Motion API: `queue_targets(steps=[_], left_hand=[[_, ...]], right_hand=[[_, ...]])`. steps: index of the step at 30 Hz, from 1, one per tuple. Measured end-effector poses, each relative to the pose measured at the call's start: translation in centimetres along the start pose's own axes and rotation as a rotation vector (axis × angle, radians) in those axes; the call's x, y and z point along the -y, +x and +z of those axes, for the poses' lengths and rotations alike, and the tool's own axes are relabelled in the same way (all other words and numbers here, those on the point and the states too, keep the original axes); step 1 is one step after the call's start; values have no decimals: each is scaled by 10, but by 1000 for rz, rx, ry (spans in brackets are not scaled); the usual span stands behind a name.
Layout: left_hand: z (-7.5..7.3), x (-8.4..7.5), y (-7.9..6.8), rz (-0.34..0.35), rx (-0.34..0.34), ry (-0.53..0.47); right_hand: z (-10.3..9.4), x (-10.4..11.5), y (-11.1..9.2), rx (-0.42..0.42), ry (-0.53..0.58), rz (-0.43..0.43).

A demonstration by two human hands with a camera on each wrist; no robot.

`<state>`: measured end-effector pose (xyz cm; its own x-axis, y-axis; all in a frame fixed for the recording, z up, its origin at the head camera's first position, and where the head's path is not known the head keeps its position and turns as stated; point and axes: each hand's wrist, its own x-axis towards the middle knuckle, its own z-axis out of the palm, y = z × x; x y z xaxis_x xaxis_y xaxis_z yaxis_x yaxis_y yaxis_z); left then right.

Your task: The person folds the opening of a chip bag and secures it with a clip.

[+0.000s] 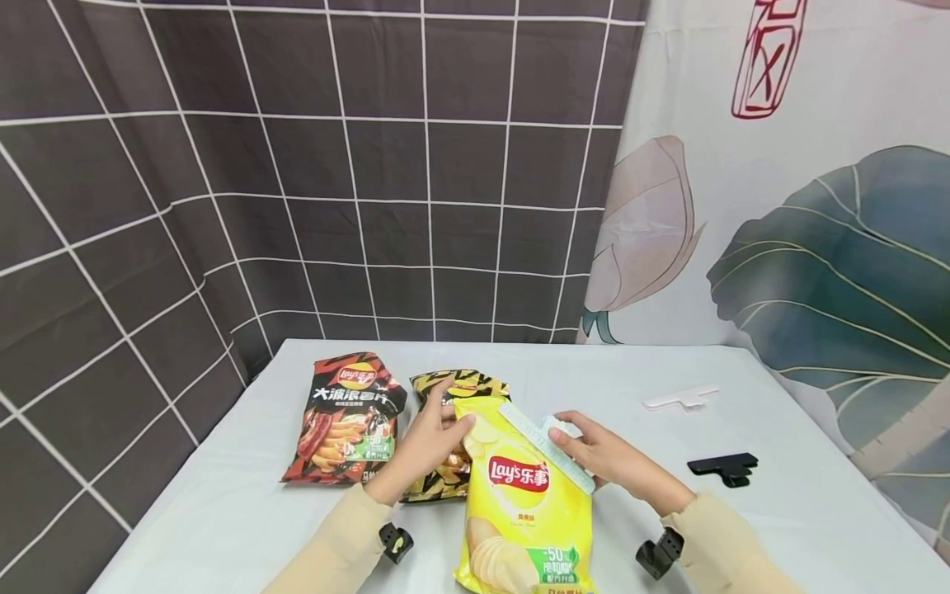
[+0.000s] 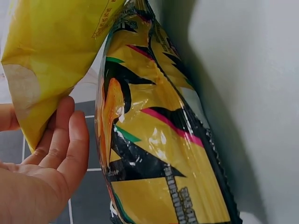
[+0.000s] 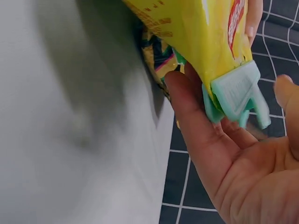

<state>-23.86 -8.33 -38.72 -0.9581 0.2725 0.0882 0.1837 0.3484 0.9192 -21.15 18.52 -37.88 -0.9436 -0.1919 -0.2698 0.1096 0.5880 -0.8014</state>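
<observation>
A yellow Lay's chip bag [image 1: 524, 520] stands tilted up in the middle, with a mint-green bag clip [image 1: 547, 448] clamped slantwise over its top right edge. My left hand [image 1: 425, 445] pinches the bag's upper left corner, thumb in front and fingers behind. At the clip is my right hand [image 1: 610, 455]. In the right wrist view its fingers lie behind the clip and bag, while the thumb stands apart from the clip's handle. Behind the yellow bag rests a black-and-gold chip bag [image 2: 154, 140], partly hidden.
A red-and-black Lay's bag [image 1: 345, 421] lies on the table's left side. To the right are a white bag clip [image 1: 683, 399] and a black bag clip [image 1: 727, 468]. The white tabletop [image 1: 223, 511] ends at a dark gridded curtain [image 1: 386, 165].
</observation>
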Motion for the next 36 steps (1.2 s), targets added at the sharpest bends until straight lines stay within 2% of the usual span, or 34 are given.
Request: queue_targets(steps=[3,5,11,15,23,30,36], left_hand=[[0,2,0,12,8,-38],[0,3,0,12,10,-64],[4,5,3,-6,16,-125],[6,5,2,-7,23,-146],[15,-1,-5,-12,27,-180],[28,-3,-15,-44,134,-256],[36,-6,-21,-43,175,-277]], right_hand=[[0,-4,-4,-5,-34,70],[-1,-8,-7,27,-29,77],[-5,-23,-17,197,82,2],[-4,-31,-23,259,170,-31],[0,-39,-30,263,273,-48],[0,-42,-31,241,293,-61],[-3,-44,-33,219,291,-44]])
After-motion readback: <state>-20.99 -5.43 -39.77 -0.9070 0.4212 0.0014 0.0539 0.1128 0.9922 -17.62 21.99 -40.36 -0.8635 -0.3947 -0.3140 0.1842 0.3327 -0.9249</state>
